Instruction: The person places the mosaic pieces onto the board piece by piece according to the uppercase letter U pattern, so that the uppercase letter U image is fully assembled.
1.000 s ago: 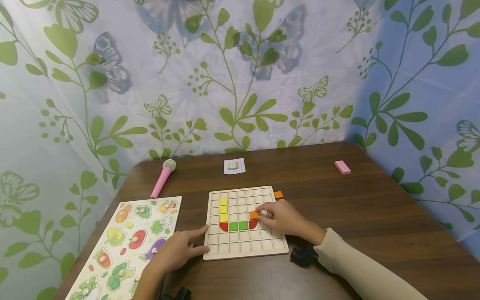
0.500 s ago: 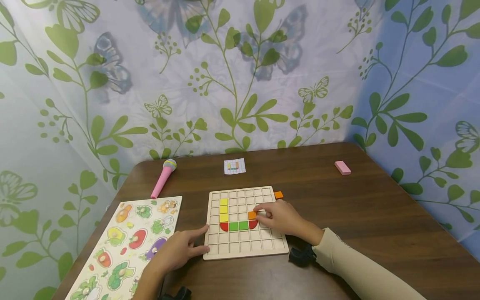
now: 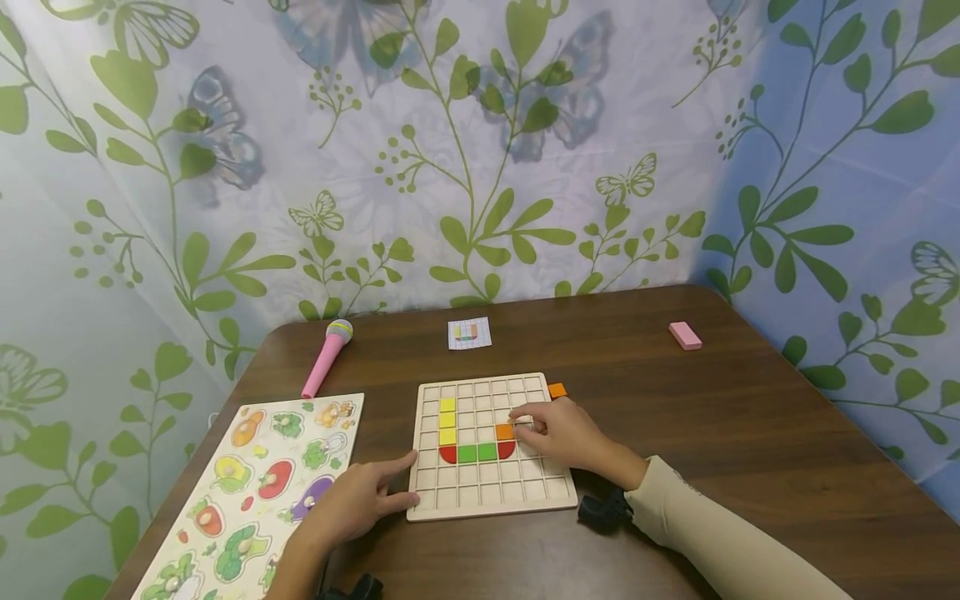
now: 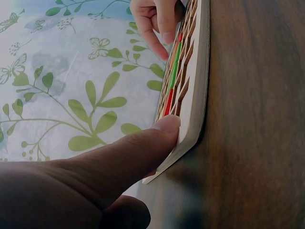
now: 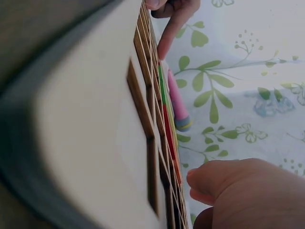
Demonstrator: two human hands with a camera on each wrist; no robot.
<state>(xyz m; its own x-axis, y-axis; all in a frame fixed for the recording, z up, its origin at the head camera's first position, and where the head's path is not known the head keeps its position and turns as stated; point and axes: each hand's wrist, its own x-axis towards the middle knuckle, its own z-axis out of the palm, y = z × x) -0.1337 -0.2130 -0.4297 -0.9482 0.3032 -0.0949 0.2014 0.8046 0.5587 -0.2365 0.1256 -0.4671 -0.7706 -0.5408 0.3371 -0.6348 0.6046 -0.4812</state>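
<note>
A wooden grid board [image 3: 480,492] lies on the table with colored tiles in a U shape. Yellow tiles [image 3: 447,419] form its left side, with red rounded tiles [image 3: 506,450] at the corners and green tiles [image 3: 477,452] between them. One orange tile [image 3: 504,432] sits in the cell above the right red tile. Just beside it hovers my right hand [image 3: 562,433], thumb and index finger slightly apart, holding nothing. My left hand [image 3: 360,498] rests its straight thumb and index fingertips against the board's left edge; in the left wrist view a fingertip [image 4: 167,125] touches the rim.
Another orange tile [image 3: 557,390] lies at the board's upper right edge, partly behind the right hand. A small pattern card [image 3: 469,332] lies behind the board. Left are a pink toy microphone [image 3: 324,358] and a vegetable puzzle board [image 3: 258,450]. A pink block [image 3: 686,335] lies far right.
The orange tile shifted slightly left into its cell above the red tile. My right fingers have let go of it and moved slightly off. The left hand has not moved.
</note>
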